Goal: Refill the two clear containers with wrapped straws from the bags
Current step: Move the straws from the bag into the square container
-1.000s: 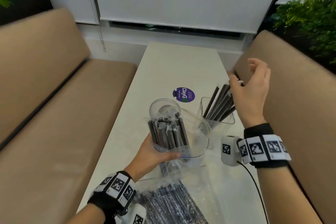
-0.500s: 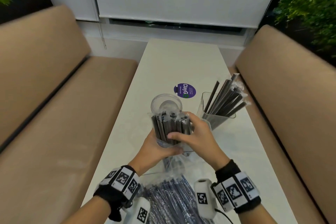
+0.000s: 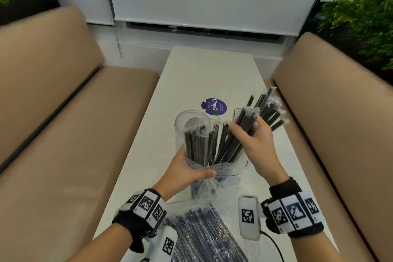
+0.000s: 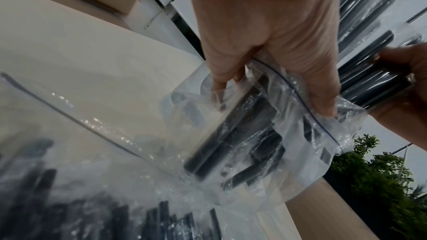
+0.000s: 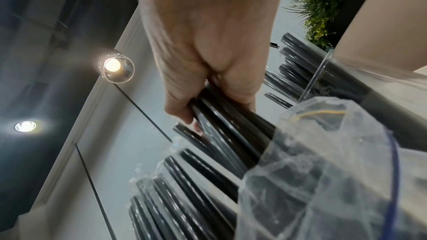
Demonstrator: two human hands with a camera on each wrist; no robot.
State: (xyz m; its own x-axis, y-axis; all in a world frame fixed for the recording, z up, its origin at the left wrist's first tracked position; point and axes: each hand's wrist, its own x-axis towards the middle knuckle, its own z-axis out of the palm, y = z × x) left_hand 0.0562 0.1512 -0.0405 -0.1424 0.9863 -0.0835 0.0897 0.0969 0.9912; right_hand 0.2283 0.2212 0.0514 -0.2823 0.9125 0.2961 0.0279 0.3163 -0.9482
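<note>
Currently, a clear zip bag (image 3: 214, 168) of wrapped black straws is being gripped by the left hand (image 3: 182, 173), with the thumb lying across the near side of the bag and the fingers (image 4: 221, 72) curled round its far side; in the left wrist view the bag's blue zip line is being crossed by the thumb. The straws remaining in the bag (image 3: 200, 144) are being held upright above the left thumb, their tops standing clear of the bag mouth. Just beyond these straw tops, a round clear container (image 3: 187, 119) is being seen standing on the white table (image 3: 204, 74); whether anything lies in it cannot be told. To the right of the left fingers, a bundle of wrapped straws (image 3: 236, 136) is being clasped by the right hand (image 3: 253, 142), the fingers (image 5: 184, 109) being closed round the bundle near its upper part, while its lower ends are still being kept inside the bag mouth. Beyond the right fingers, a second clear container (image 3: 237, 112) is standing on the table, already loaded with straws (image 3: 270, 110) leaning to the right. Nearer than both wrists, a second bag of straws (image 3: 204, 234) is lying flat on the table.
</note>
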